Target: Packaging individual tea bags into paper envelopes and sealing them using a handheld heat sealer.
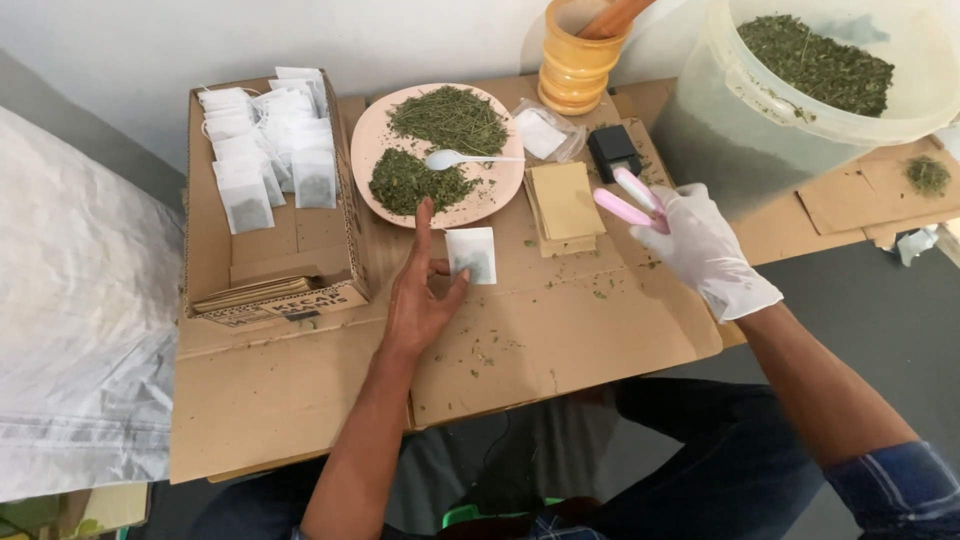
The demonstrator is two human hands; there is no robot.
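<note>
Small white tea bag (471,254), square, with dark green herb showing through its lower half, lies flat mid-table on the cardboard-covered table (560,330), touching the thumb tip of the bare left hand (420,300), which is spread open and grips nothing; the gloved right hand (705,250) is closed around pink-handled scissors (628,200) near the right edge. An open brown cardboard box (270,265) at the far left corner holds rows of white filled bags (265,140) and has dark print on its front flap. A stack of tan paper sleeves (565,205) and a clear plastic packet (545,130) lie just right of the pink plate (380,145) of herbs.
</note>
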